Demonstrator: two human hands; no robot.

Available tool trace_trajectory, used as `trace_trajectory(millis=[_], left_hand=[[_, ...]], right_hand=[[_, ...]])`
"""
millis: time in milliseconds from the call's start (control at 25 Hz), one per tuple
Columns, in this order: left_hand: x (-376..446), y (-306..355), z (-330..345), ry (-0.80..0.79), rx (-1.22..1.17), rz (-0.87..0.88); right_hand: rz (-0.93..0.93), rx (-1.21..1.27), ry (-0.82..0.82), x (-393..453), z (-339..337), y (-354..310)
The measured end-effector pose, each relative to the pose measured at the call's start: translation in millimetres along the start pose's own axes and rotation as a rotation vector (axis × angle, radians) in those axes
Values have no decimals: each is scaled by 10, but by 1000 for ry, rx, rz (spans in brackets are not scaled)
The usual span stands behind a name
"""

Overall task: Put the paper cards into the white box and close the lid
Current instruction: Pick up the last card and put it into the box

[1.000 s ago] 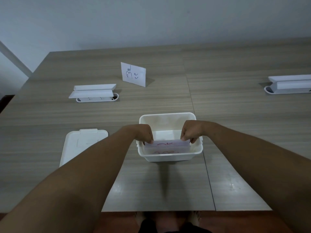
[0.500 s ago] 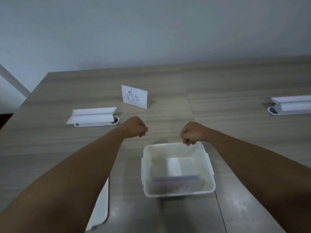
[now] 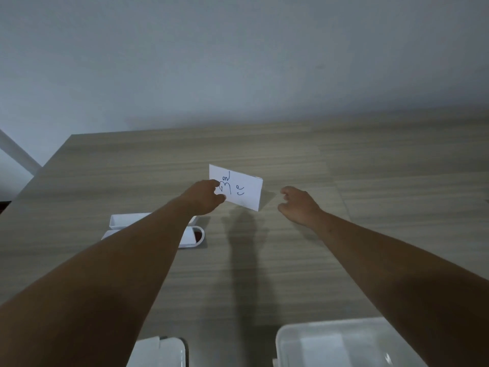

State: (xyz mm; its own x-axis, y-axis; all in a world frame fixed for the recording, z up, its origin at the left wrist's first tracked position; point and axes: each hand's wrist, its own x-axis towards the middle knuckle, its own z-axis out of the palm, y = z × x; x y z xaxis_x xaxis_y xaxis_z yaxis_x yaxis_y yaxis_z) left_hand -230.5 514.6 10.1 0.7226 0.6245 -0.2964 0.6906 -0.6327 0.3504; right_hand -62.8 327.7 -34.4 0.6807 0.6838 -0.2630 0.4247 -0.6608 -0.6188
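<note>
- Both hands have left the white box (image 3: pixel 330 343) and reached to the far paper card (image 3: pixel 238 190) standing on the tabletop (image 3: pixel 291 260).
- Left hand (image 3: pixel 205 198) is closing its grip on the card's left edge.
- Right hand (image 3: pixel 297 206) is hovering beside it, fingers loosely open, empty.
- Box is sitting near, uncovered; lid (image 3: pixel 158 352) is lying to its left, so closing is pending.

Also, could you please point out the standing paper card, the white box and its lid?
paper card (image 3: pixel 244 192), head view, on its written face.
white box (image 3: pixel 312 330), head view, on its far rim.
lid (image 3: pixel 158 353), head view, on its top.
</note>
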Motion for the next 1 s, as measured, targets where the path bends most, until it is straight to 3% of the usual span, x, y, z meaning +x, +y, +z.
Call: trace_trajectory(millis=[280,480,720,880,1000], left_hand=[[475,-286,242,51,79,59],[511,-307,425,110,90,65],[318,-222,383,188,125,41],[66,9,375,198,76,35],[-146,270,356,238,-118,105]], right_hand=[[19,74,65,788,446,-303],[-99,-75,131,940,524,-213],[-273,-71,422,428,358,-5],[-387,-12,391,-2,11,208],[-378,95,345,-372,-379,322]])
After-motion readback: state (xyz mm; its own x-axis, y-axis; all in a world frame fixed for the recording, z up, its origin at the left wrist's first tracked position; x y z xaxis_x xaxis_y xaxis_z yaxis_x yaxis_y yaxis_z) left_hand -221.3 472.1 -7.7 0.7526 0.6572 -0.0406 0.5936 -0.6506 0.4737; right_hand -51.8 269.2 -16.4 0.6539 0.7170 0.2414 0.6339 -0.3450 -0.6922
